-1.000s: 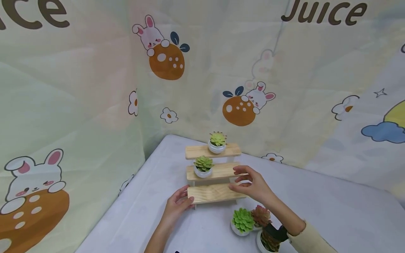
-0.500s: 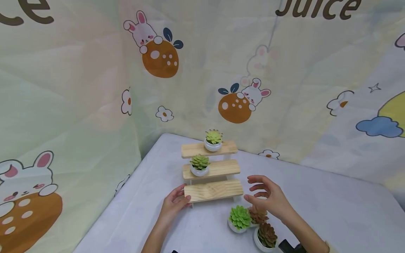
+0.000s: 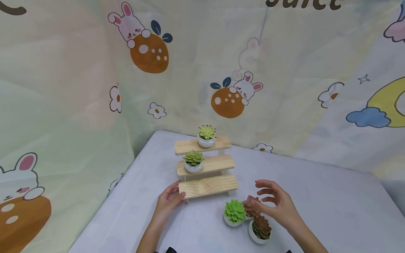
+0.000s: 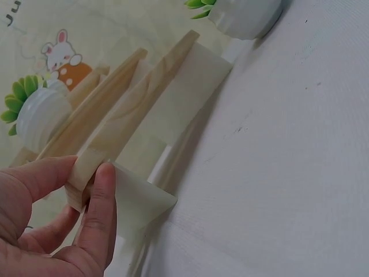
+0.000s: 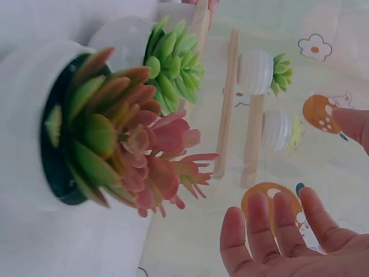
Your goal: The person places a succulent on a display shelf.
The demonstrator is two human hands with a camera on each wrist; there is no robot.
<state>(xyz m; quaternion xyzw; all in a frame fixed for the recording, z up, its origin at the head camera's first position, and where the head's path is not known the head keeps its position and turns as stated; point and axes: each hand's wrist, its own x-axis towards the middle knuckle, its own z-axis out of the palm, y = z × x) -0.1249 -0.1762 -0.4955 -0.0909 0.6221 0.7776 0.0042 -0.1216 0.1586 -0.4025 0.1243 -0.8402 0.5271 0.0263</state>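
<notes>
A three-tier wooden plant stand (image 3: pixel 209 186) stands on the table. My left hand (image 3: pixel 168 198) pinches the left end of its lowest board between thumb and fingers, as the left wrist view also shows. A potted yellow-green succulent (image 3: pixel 206 133) sits on the top board, and a green one (image 3: pixel 193 159) on the middle board. My right hand (image 3: pixel 278 202) holds nothing, its fingers spread and loosely bent. It hovers by several potted succulents on the table: a bright green one (image 3: pixel 234 211), a reddish one (image 3: pixel 250 206) partly hidden behind, and a brownish-red one (image 3: pixel 261 227) nearest me.
A white cloth (image 3: pixel 316 196) covers the table. Printed curtains with rabbits and oranges (image 3: pixel 227 102) hang close behind and on the left. The table's left edge (image 3: pixel 104 198) runs along the left curtain.
My right hand has left the right end of the stand and moved right and down toward the succulents on the table. My left hand keeps its grip. The head view has shifted slightly.
</notes>
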